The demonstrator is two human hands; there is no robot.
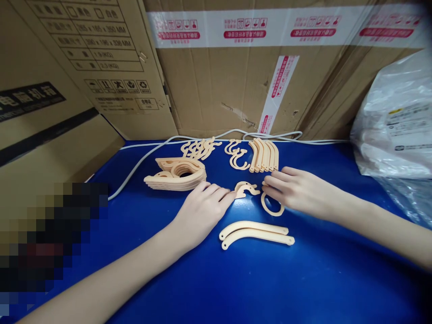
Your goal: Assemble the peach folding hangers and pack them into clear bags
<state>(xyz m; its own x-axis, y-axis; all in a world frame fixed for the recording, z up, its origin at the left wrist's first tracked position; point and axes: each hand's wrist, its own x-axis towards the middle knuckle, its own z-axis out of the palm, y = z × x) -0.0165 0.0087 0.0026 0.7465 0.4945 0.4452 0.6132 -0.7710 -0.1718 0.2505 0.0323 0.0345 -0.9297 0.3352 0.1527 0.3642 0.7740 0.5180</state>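
Observation:
My left hand (206,206) has its fingers curled, and its thumb and forefinger meet the left end of a small curved beige hanger centre piece (245,188). Directly behind those fingers is a stack of folded beige hangers (175,180). My right hand (290,188) is closed, fingertips pinching the top of a round beige hanger hook (272,211); its upper part is hidden by the fingers. A small gap separates hook and centre piece. Nearer to me, two curved beige hanger arms (258,231) lie side by side on the blue table.
Behind the hands lie several hanger arms (265,155), some loose hooks (238,159) and a pile of small centre pieces (197,148). A white cable (141,164) runs along the back. Cardboard boxes (216,90) wall the far side, with a clear plastic bag (391,121) at right.

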